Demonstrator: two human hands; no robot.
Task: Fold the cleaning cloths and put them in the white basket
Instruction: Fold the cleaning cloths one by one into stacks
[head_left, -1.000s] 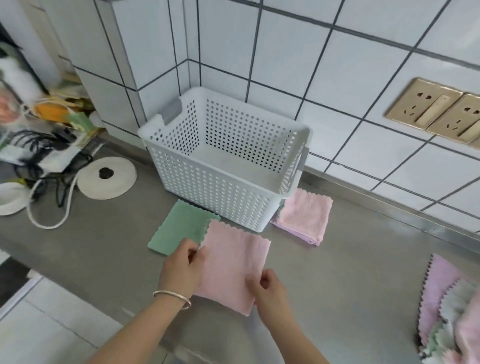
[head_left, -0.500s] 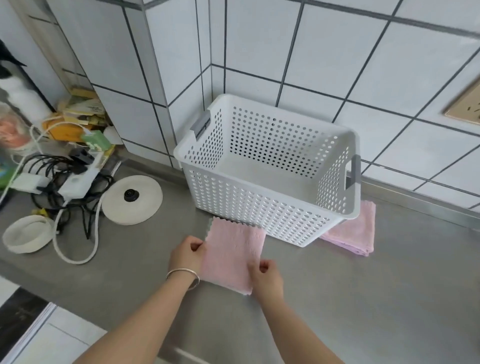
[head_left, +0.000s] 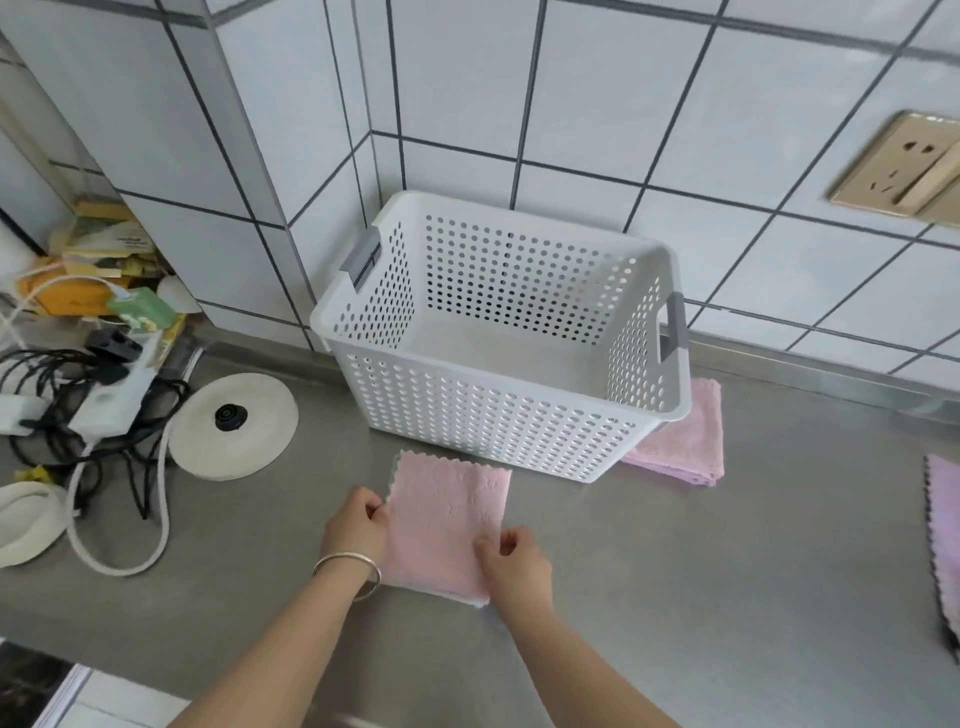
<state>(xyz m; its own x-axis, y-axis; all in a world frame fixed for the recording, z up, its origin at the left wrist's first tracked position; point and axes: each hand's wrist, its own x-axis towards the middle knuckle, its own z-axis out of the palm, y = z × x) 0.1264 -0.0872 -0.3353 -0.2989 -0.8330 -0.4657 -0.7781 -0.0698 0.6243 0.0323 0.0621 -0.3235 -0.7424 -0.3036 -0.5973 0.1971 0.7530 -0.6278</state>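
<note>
A folded pink cloth lies flat on the steel counter, just in front of the white basket. A thin green edge of another cloth peeks out under its far left corner. My left hand pinches the pink cloth's left edge. My right hand pinches its near right corner. The perforated basket stands empty against the tiled wall. A folded pink stack lies beside the basket's right end, partly under it.
A round white lid, a white bowl, a power strip and tangled cables crowd the counter's left. Unfolded cloths lie at the right edge. Wall sockets sit upper right. The counter's front edge runs below my forearms.
The pink cloth has been slid left onto the green cloth, which now shows only as a thin edge. Both hands still pinch it. The view has shifted left and closer.
</note>
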